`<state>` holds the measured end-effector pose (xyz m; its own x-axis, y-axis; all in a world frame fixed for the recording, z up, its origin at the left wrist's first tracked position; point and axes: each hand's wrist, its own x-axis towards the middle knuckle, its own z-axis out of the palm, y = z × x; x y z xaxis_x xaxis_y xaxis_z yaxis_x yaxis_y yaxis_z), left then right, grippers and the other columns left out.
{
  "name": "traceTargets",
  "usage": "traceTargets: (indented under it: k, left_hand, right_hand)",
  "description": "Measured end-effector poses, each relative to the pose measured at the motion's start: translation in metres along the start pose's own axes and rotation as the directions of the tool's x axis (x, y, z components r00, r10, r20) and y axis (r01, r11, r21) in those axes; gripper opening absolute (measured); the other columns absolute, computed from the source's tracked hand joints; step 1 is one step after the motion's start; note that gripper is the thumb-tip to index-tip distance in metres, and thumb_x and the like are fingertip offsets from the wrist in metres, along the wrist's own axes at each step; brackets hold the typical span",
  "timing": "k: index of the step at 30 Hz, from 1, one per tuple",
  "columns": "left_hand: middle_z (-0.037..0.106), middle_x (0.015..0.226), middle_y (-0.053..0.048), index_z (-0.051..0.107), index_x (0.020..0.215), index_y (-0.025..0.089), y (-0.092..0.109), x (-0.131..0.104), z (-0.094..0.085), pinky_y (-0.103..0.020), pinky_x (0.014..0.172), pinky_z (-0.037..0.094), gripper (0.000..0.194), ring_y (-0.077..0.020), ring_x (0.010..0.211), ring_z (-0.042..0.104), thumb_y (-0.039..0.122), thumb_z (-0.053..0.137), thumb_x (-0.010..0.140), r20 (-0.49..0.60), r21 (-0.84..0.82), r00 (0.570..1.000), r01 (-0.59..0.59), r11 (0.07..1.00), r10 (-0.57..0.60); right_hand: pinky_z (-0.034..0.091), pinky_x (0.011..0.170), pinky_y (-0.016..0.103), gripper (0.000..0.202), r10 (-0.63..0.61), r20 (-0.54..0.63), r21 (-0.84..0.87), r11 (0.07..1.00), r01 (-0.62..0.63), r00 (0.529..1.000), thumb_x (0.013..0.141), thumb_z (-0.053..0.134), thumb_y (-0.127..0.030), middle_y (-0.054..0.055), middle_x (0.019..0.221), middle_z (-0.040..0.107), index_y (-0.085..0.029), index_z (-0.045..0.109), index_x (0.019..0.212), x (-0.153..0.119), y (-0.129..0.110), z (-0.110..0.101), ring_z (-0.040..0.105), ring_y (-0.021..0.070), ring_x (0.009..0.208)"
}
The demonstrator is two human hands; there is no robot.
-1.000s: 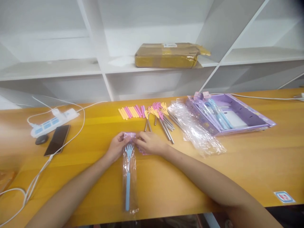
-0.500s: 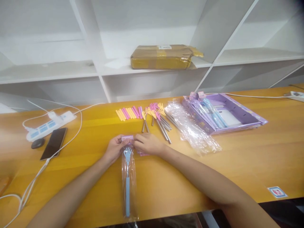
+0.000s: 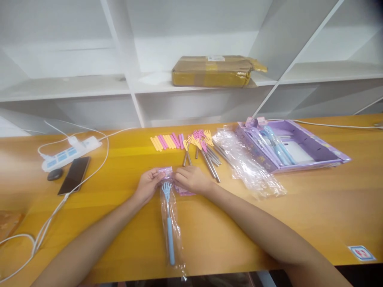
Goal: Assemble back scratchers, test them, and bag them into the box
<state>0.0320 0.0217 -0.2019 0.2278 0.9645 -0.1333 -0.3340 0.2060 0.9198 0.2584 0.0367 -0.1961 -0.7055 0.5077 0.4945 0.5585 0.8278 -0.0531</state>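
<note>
One blue scratcher (image 3: 169, 223), bagged, left of the purple tray (image 3: 311, 139): left hand (image 3: 148, 185) pinches its header card (image 3: 168, 171) between closed thumb and fingers, seemingly steadying it; right hand (image 3: 193, 179) curls alongside, hold unclear.

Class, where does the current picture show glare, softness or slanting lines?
Head view: white glints on the crinkled clear bags; head view: print on the purple header card too soft to read; head view: shelf uprights slant apart toward the top.
</note>
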Motion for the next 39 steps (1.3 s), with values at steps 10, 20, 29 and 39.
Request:
traceTargets:
  k: [10,20,29,39]
  left_hand:
    - [0.081,0.109,-0.014,0.075,0.111,0.013,-0.001,0.003,-0.005,-0.042,0.094,0.061,0.045,-0.0289,0.098,0.079,0.043,0.089,0.081,-0.113,-0.039,0.992,-0.065,0.997,0.061]
    - [0.08,0.117,-0.016,0.068,0.115,0.015,0.004,-0.001,-0.003,-0.048,0.099,0.06,0.042,-0.0319,0.102,0.08,0.045,0.08,0.089,-0.162,-0.17,0.977,-0.164,0.972,0.136]
    - [0.078,0.12,-0.017,0.073,0.115,0.012,0.006,0.004,-0.005,-0.055,0.109,0.056,0.036,-0.0326,0.111,0.077,0.035,0.077,0.088,-0.135,-0.218,0.985,-0.136,0.966,0.108]
    - [0.079,0.12,-0.019,0.066,0.122,0.013,0.007,0.005,-0.007,-0.053,0.11,0.053,0.043,-0.0333,0.112,0.077,0.038,0.068,0.087,-0.031,-0.254,0.999,-0.029,0.967,0.022]
  right_hand:
    - [0.031,0.064,0.029,0.039,0.379,0.036,0.076,0.922,-0.381,0.925,0.113,0.037,-0.032,0.005,0.08,0.067,-0.018,0.063,0.087,0.002,-0.002,-0.017,0.055,0.0144,0.067]
    - [0.033,0.058,0.028,0.023,0.496,0.414,0.213,0.762,-0.611,0.763,0.092,0.074,-0.037,0.004,0.08,0.07,-0.02,0.058,0.094,-0.014,-0.105,-0.038,0.06,0.0179,0.066]
    - [0.038,0.059,0.024,0.018,0.582,0.387,0.38,0.606,-0.699,0.715,0.085,0.071,-0.014,-0.001,0.077,0.065,-0.022,0.055,0.083,-0.035,-0.093,-0.054,0.057,0.0135,0.063]
    - [0.04,0.059,0.027,0.01,0.66,0.359,0.407,0.526,-0.747,0.66,0.099,0.059,-0.025,-0.002,0.077,0.065,-0.024,0.06,0.108,-0.056,-0.075,-0.093,0.059,0.0156,0.061]
